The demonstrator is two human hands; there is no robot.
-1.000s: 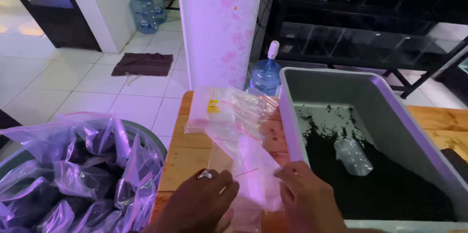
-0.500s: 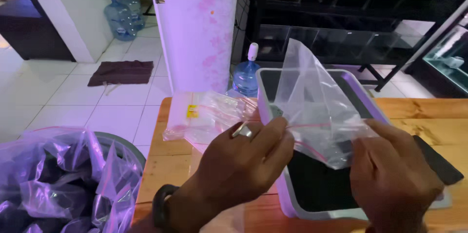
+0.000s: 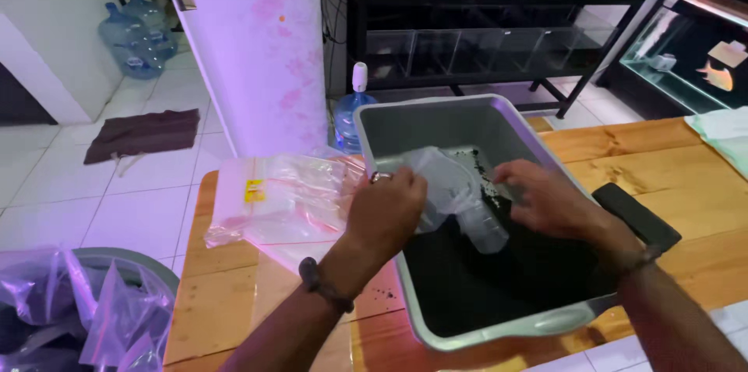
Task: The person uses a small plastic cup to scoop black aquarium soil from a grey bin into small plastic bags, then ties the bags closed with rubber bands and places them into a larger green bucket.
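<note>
Both hands worked inside the grey tub [image 3: 499, 119], which sat on the wooden table [image 3: 662, 146] and held dark, soil-like material. The left hand [image 3: 387, 212] pinched one edge of a clear plastic bag [image 3: 452, 185], and the right hand [image 3: 545, 199] gripped the opposite edge at about three o'clock from it, so the bag's mouth seemed held open low over the dark fill, apparently so it could take some in. A small clear bottle-like container [image 3: 487, 232] lay on the fill just below the bag. At nine o'clock from the tub a stack of spare clear bags [image 3: 280, 200] rested on the table; a black flat object [image 3: 635, 216] lay past the tub's right wall, close to the right wrist.
</note>
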